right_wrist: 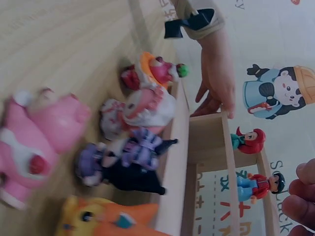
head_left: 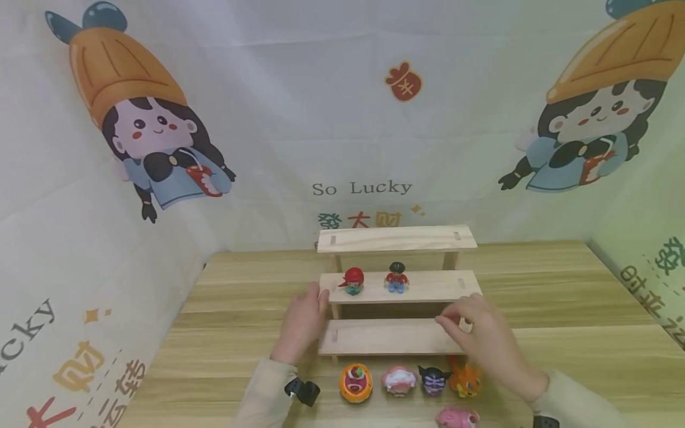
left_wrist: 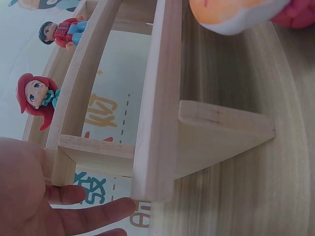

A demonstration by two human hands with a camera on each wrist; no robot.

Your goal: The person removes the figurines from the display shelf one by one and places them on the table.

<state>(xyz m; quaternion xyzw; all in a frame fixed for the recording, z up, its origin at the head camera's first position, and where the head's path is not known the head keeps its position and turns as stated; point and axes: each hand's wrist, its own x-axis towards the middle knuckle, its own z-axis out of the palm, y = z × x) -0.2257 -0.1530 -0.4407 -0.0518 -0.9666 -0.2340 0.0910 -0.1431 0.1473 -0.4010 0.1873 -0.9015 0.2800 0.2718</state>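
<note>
A three-tier wooden shelf (head_left: 393, 336) stands in front of me. My left hand (head_left: 302, 324) rests against its left end, thumb by the middle plank, fingers (left_wrist: 106, 216) stretched along the plank ends. Over the right end of the lowest plank hovers my right hand (head_left: 484, 339), its fingers bent and thumb close to the index finger; nothing shows between them. On the middle tier sit a red-haired mermaid figure (head_left: 353, 281) and, to its right, a boy figure (head_left: 396, 277) with a dark cap, red top and blue trousers.
Before the shelf stand an orange round toy (head_left: 355, 383), a pink-and-white toy (head_left: 398, 380), a black-and-purple toy (head_left: 433, 381) and an orange-yellow toy (head_left: 465, 380). A pink toy (head_left: 456, 418) lies nearer me. Printed white cloth (head_left: 267, 137) hangs behind the wooden table (head_left: 230, 321).
</note>
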